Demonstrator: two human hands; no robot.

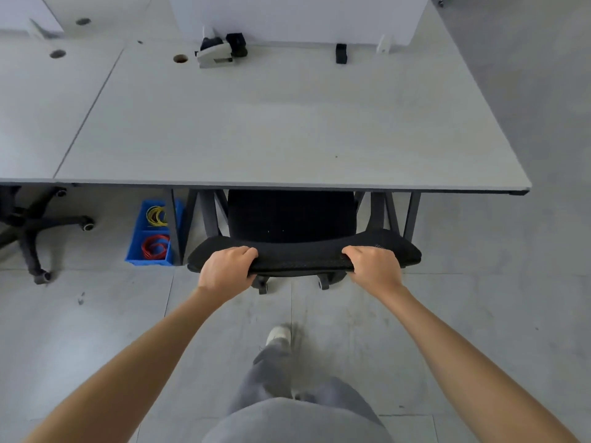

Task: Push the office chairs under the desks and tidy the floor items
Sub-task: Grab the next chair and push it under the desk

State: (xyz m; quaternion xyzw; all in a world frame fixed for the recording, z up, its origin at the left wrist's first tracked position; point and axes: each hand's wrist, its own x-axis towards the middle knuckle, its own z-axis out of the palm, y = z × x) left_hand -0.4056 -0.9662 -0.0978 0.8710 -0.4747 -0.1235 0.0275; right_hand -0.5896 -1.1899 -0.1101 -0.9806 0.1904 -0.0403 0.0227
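Note:
A black mesh office chair (300,254) stands at the front edge of a grey desk (281,123), its seat partly under the desktop. Its backrest top is nearest me. My left hand (228,266) grips the left part of the backrest top, fingers curled over it. My right hand (374,265) grips the right part the same way. A blue bin (137,247) holding yellow and red coiled cables sits on the floor beside the left desk leg.
A second chair's black wheeled base (35,225) stands on the floor at the left, under the neighbouring desk. A white and black device (217,51) and a small black block (341,53) sit at the desk's back edge. My foot (278,335) is behind the chair.

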